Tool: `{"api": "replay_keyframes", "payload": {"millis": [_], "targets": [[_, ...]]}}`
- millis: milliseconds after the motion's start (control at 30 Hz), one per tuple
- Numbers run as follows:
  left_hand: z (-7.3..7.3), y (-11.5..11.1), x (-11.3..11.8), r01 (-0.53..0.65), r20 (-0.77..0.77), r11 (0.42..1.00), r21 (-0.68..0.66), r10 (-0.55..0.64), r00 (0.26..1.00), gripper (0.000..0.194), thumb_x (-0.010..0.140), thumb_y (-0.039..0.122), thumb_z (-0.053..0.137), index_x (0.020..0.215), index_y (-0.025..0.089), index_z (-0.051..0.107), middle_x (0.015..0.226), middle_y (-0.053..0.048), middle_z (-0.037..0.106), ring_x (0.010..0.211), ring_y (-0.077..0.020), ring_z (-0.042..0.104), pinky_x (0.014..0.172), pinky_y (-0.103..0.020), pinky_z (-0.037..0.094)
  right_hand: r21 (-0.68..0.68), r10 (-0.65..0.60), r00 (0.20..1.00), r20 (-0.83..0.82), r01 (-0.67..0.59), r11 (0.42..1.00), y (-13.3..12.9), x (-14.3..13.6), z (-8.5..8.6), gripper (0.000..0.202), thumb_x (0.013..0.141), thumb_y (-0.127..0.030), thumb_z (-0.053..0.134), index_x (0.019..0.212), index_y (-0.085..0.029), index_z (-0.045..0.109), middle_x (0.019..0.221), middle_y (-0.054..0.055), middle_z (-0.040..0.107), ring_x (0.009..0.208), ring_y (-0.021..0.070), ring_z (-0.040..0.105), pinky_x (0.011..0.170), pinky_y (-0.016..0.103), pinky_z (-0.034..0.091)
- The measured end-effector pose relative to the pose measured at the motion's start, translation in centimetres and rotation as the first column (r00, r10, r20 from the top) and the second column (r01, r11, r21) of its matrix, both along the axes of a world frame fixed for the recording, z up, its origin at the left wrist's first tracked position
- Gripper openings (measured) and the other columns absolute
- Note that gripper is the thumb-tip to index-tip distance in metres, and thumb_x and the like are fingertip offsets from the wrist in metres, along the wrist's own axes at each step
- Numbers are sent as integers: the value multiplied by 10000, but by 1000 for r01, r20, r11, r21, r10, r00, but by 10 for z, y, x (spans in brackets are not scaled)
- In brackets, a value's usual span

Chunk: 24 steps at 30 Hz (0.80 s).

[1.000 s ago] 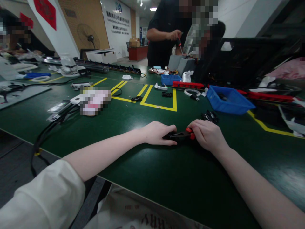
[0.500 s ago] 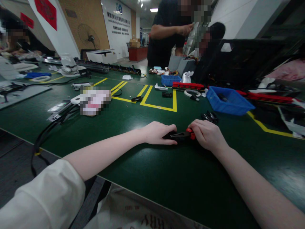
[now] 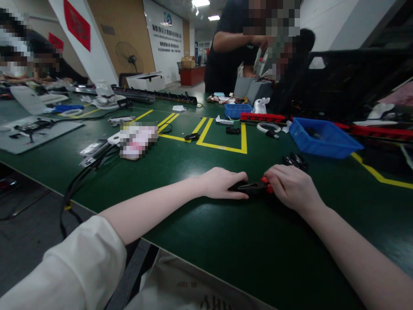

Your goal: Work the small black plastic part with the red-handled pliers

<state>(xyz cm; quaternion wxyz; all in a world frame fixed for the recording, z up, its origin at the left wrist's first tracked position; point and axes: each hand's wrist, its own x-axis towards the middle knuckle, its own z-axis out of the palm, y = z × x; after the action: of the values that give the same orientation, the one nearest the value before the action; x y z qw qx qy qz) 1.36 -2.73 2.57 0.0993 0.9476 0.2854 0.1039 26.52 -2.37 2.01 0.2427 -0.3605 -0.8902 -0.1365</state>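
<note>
Over the green table [image 3: 206, 241], my right hand [image 3: 292, 185] is closed around the red handles of a pair of pliers [image 3: 254, 187]. The dark jaws point left, toward my left hand [image 3: 221, 183]. Between its thumb and fingers, my left hand pinches a small black part [image 3: 235, 187], mostly covered by the fingers. The plier jaws meet this part, though their exact grip on it cannot be made out. Just beyond my right hand lies a small pile of black parts [image 3: 295, 161].
A blue bin [image 3: 325, 144] holding dark pieces stands at the right. Yellow tape [image 3: 222, 148] marks the table, with black pieces [image 3: 232, 130] nearby. A pink phone-like object [image 3: 137, 144] and black cables [image 3: 75, 183] lie left. A person [image 3: 226, 51] stands across the table.
The view has turned slightly left, so the scene sits further right. Both hands keep nearly the same pose around the pliers and the black part.
</note>
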Motion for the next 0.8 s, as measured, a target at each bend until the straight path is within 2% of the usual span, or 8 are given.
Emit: {"api": "replay_keyframes", "payload": {"millis": [167, 333, 433, 633, 800], "targets": [[1, 1, -1, -16, 18, 999, -44, 17, 1000, 390, 981, 526, 480, 1177, 189, 493, 917, -37, 701, 722, -176, 653, 591, -240, 386, -19, 18, 1000, 17, -18, 1000, 1, 1, 1, 333, 995, -361, 379, 822, -184, 602, 802, 76, 644, 712, 195, 570, 672, 349, 408], [-1, 2, -1, -32, 20, 999, -45, 33, 999, 400, 977, 547, 473, 1172, 199, 495, 917, -34, 703, 742, -187, 663, 601, -249, 390, -92, 19, 993, 119, -8, 996, 3, 1, 1, 425, 939, -562, 441, 830, -183, 599, 823, 87, 613, 700, 207, 534, 671, 358, 389], [-1, 1, 0, -44, 15, 999, -21, 45, 999, 406, 971, 556, 476, 1162, 200, 506, 895, -31, 704, 722, -192, 659, 589, -256, 373, -125, 17, 988, 153, 3, 992, 4, 1, 1, 480, 911, -631, 448, 825, -183, 598, 841, 89, 607, 711, 210, 527, 693, 364, 385], [-3, 2, 0, -90, 41, 996, 0, 90, 995, 398, 956, 567, 497, 1119, 206, 538, 861, -17, 693, 698, -183, 640, 581, -258, 364, -163, -15, 985, 171, 43, 986, 4, -1, 0, 508, 936, -633, 390, 777, -188, 575, 805, 77, 592, 689, 198, 516, 683, 356, 363], [-8, 6, -1, -90, 86, 989, 120, 80, 993, 362, 933, 530, 553, 1035, 184, 581, 975, -49, 654, 883, -207, 606, 702, -292, 426, -137, -37, 985, 168, 60, 989, 4, -3, -2, 505, 931, -639, 404, 753, -192, 558, 759, 68, 591, 662, 188, 505, 667, 348, 343]]}}
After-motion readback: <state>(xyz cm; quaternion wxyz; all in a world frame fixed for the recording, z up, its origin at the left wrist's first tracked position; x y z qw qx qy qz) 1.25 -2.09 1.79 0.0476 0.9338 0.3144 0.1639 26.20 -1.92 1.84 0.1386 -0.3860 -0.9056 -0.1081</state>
